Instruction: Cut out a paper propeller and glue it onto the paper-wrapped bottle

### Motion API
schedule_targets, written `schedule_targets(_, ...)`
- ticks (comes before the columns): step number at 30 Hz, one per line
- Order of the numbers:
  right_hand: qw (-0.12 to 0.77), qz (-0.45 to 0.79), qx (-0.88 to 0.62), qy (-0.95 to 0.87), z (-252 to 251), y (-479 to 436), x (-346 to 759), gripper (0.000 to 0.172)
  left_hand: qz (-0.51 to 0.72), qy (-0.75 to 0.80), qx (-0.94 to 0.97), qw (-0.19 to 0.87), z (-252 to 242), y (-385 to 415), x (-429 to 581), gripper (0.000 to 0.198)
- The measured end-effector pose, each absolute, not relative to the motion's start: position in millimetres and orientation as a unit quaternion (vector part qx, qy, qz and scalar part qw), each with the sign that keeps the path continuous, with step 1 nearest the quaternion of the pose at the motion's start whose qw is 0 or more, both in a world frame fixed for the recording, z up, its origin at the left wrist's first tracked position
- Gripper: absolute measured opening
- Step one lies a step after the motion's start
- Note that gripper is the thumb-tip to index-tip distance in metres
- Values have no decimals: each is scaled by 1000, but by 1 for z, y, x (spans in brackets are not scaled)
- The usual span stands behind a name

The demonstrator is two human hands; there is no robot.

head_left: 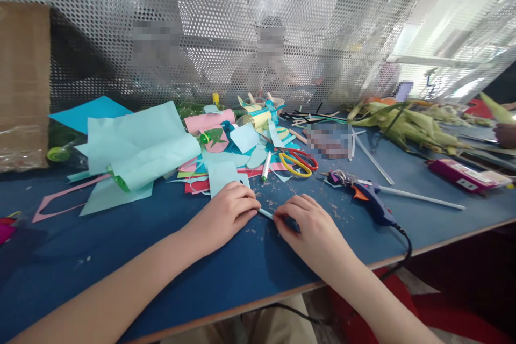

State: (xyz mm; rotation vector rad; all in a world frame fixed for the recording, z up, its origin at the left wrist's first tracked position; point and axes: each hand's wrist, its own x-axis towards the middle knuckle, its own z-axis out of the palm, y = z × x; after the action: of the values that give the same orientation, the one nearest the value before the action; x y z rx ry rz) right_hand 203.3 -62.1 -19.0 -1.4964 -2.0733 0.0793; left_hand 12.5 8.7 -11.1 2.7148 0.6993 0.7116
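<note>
While my forearms reach in over the blue table (226, 279), my left hand (236, 208) and right hand (296, 219) share one thin pale blue stick (265, 214), which lies between them close to the tabletop. My left fingertips close over its nine o'clock end, thumb beneath; at three o'clock, my right thumb and forefinger pinch the other end, with my remaining fingers curled loosely above.

Taking the stick as the dial's centre, I have a white marker (266, 166) with a green tip at twelve, and scissors (298, 160) with red and yellow handles at one. A dark blue glue gun (377, 205) lies on its side at three, a long pale rod (421, 198) in line with its back end. Green husks (415, 126) heap up at two, and past them, near the edge of my view, shows another person's hand (506, 134).

A large pale blue sheet (137, 131) curls at ten, partly over a green bottle (119, 177); well beyond it, also at ten, stands brown cardboard (24, 86). A perforated metal screen (226, 11) rises across twelve.
</note>
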Motion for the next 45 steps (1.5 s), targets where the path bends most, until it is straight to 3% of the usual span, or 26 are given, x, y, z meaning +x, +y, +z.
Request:
schedule_targets(10, 289, 39, -551, -781, -16, -60, 206, 10, 260, 286, 909, 157, -14, 13, 17, 13)
schedule_targets(18, 286, 220, -612, -704, -4, -55, 216, 14, 258, 352, 872, 224, -6, 10, 11, 18)
schedule_targets(25, 295, 252, -601, -698, 0, -56, 217, 16, 295, 351, 849, 264, -2, 6, 11, 12)
schedule_targets(31, 358, 315, -542, -692, -5, -60, 215, 20, 308, 349, 842, 272, 1, 2, 12, 9)
schedule_targets(35, 367, 304, -535, -697, -10, -60, 214, 12, 329, 336, 842, 266, 1, 0, 12, 7)
schedule_targets(41, 367, 293, -546, -693, -13, -60, 212, 13, 323, 352, 833, 280, 1, -3, 12, 8)
schedule_targets(45, 348, 269, -582, -684, -8, -58, 217, 19, 331, 405, 802, 287, 3, -2, 12, 27)
